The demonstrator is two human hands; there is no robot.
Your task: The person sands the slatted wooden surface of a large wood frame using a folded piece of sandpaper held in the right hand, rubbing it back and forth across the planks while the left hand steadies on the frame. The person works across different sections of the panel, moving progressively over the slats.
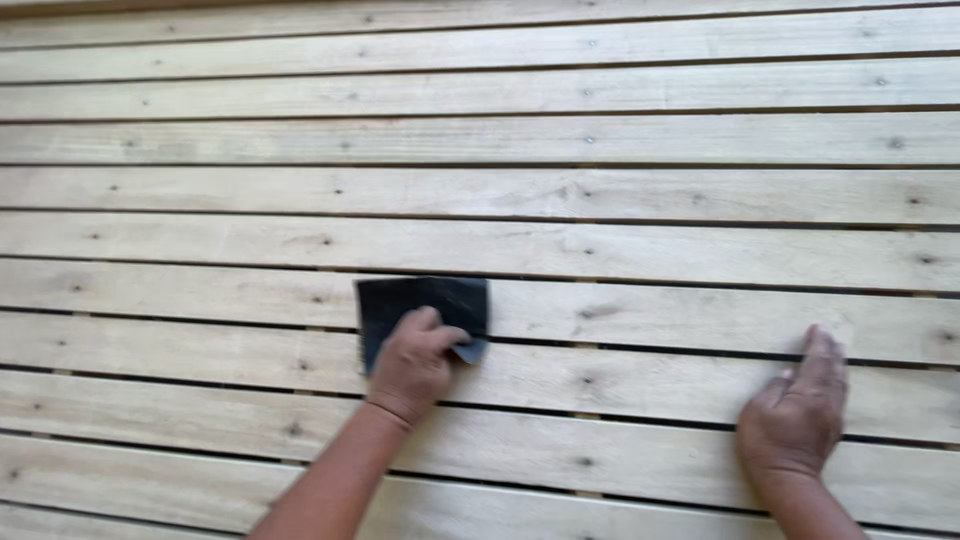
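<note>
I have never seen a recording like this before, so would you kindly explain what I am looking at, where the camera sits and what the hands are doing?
There is no machine here: these are a person's two bare hands, filmed by one camera worn on that person's head and looking down at them. The surface that fills the view is a run of pale wooden slats, laid side by side with narrow dark gaps between them, and dotted with knots and small fastener heads. The left hand presses on a dark, roughly square sheet, which looks like sandpaper, lying flat against the slats; its fingers are curled onto the sheet's lower part. The right hand holds nothing and rests flat on the wood, well apart from the sheet.
</note>
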